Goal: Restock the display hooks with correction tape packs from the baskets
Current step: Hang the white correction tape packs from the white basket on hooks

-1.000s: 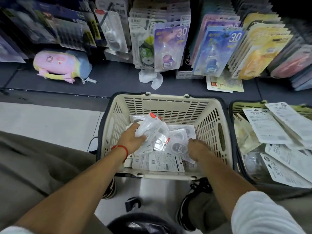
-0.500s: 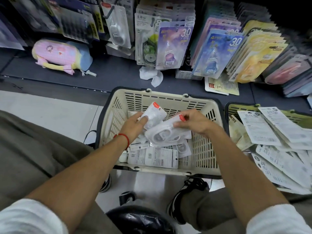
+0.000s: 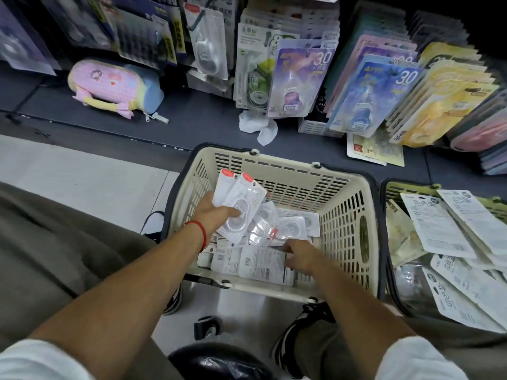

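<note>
Head view: the left hand now grips two clear blister packs, one more than half a second ago, fanned above the cream basket. The right hand has let go and dips back in, fingers on the loose packs; whether it pinches one I cannot tell. Judgement: a bunch is gathering before hanging. Packs glossy, rounded bubbles, red tabs; basket slatted rigid plastic.

White sleeves pushed up; red string bracelet on left wrist; olive trousers; black-and-white sneakers.
</note>
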Demonstrator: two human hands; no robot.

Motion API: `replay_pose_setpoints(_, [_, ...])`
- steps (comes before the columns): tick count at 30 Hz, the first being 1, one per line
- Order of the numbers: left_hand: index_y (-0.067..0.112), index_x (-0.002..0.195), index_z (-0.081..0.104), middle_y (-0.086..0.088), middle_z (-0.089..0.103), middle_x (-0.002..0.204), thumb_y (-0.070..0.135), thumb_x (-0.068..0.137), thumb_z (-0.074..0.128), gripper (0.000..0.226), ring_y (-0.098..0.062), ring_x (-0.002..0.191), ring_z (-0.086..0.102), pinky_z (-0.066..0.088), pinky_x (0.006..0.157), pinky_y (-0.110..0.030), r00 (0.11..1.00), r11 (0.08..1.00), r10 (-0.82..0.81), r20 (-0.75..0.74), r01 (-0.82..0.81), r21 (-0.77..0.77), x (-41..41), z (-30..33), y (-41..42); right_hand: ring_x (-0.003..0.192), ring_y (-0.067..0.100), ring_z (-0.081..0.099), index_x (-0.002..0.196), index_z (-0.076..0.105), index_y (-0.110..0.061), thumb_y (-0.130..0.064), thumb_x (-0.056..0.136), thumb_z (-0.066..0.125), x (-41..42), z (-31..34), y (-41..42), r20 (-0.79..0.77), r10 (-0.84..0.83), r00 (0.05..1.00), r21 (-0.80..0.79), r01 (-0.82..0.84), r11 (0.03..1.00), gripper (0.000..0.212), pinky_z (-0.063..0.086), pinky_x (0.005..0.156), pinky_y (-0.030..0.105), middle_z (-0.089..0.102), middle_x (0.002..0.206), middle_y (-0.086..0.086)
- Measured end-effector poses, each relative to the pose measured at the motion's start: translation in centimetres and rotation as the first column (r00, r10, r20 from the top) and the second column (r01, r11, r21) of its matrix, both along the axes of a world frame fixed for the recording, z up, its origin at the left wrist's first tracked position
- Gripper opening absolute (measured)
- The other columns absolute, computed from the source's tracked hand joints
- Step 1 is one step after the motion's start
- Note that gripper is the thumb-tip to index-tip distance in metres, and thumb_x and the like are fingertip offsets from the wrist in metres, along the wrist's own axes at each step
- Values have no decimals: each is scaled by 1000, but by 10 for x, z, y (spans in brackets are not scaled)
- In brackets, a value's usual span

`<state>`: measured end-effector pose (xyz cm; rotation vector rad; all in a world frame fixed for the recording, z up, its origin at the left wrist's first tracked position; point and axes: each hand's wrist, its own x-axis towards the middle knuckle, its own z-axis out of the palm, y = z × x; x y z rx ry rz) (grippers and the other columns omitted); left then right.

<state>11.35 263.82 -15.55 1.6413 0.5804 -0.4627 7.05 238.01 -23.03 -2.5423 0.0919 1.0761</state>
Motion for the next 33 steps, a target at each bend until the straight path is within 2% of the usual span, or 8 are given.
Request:
replay_pose_setpoints(5, [21, 130, 57, 3, 67, 110, 4, 81, 82, 57, -20, 101, 62, 50, 84, -34, 1000, 1000, -19, 11, 19, 8, -1, -1, -12, 102, 19, 65, 112, 62, -25, -10, 96, 70, 5, 17, -6, 32, -40, 999, 141, 35, 989, 24, 55, 77, 28, 66, 118, 3])
replay_pose_setpoints(9, [18, 133, 59, -5, 68, 123, 3, 82, 80, 58, -28, 114, 63, 52, 100, -44, 999, 999, -38, 33, 38, 14, -1, -2, -13, 121, 16, 64, 99, 76, -12, 8, 96, 56, 10, 42, -5, -25, -216, 976, 373, 209, 904, 28, 56, 96, 40, 67, 132, -5])
replay_pose_setpoints(12, [17, 132, 60, -5, 69, 119, 1, 81, 79, 57, -28, 112, 63, 53, 91, -39, 999, 999, -30, 41, 31, -15, -2, 1, -15, 109, 20, 72, 94, 83, -3, 2, 97, 65, 19, 68, -4, -151, -363, 919, 482, 389, 785, 19, 61, 80, 31, 79, 114, -1])
replay_pose_setpoints(15, [22, 126, 61, 0, 70, 111, 1, 80, 79, 53, -24, 105, 65, 49, 76, -31, 999, 997, 12, 42, -9, -78, -2, 5, -12, 98, 24, 73, 110, 80, -4, -2, 92, 75, 26, 102, -9, -207, -332, 920, 573, 389, 722, 19, 60, 91, 32, 78, 111, 13])
replay_pose_setpoints(22, [27, 124, 62, -3, 68, 123, 18, 65, 78, 62, -27, 112, 65, 54, 86, -39, 996, 975, 43, 75, -25, -222, -5, 33, -22, 52, 14, 57, 83, 65, 3, -19, 100, 71, 55, 188, -9, 302, -397, 867, 438, 244, 865, 28, 48, 51, 23, 66, 64, 4])
replay_pose_setpoints(24, [22, 132, 60, -11, 65, 135, 22, 62, 75, 71, -34, 122, 62, 50, 102, -47, 996, 941, 46, 79, -17, -338, -4, 49, -34, 62, 18, 61, 82, 67, -5, -23, 101, 70, 60, 210, -9, 348, -452, 821, 484, 255, 837, 27, 52, 62, 31, 72, 72, 11])
replay_pose_setpoints(28, [15, 137, 59, -17, 70, 125, 26, 73, 76, 67, -35, 104, 67, 49, 78, -41, 990, 830, 38, 136, 44, -556, -2, 96, -61, 49, 16, 53, 82, 58, -2, -26, 103, 66, 67, 241, -7, 438, -546, 715, 559, 259, 788, 33, 43, 55, 28, 60, 56, 1])
replay_pose_setpoints(33, [16, 138, 59, -9, 76, 124, 17, 88, 78, 53, -28, 112, 73, 62, 85, -40, 927, 799, 49, 372, 187, -571, 4, 156, -83, 40, 14, 53, 84, 55, -11, -34, 101, 68, 79, 283, -6, 505, -685, 525, 687, 236, 687, 31, 40, 45, 25, 58, 54, -7])
